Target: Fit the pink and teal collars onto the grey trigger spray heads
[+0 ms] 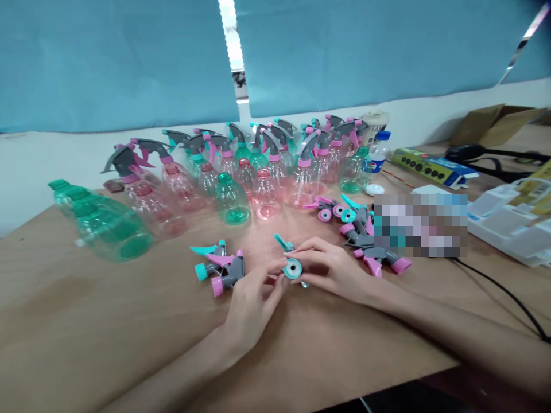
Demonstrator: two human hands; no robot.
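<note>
Between my two hands is a teal spray head (293, 268), its round collar facing me and its teal trigger pointing up and left. My left hand (253, 298) pinches the collar from the left, while my right hand (329, 268) grips it from the right. Left of my left hand lie a teal-and-grey spray head (210, 259) and a pink-and-grey spray head (229, 273). Several more pink or teal spray heads (364, 244) are piled beyond my right hand. Behind my hands stand open bottles, among them a green bottle (232, 201) and a pink bottle (267, 198).
Several bottles with spray heads (273, 152) stand in rows near the wall. Green bottles (114, 221) lean together at left. At right are a capped drink bottle (379, 154), a yellow-blue box (433, 167), a clear plastic organizer (512, 221) and a black cable (501, 291).
</note>
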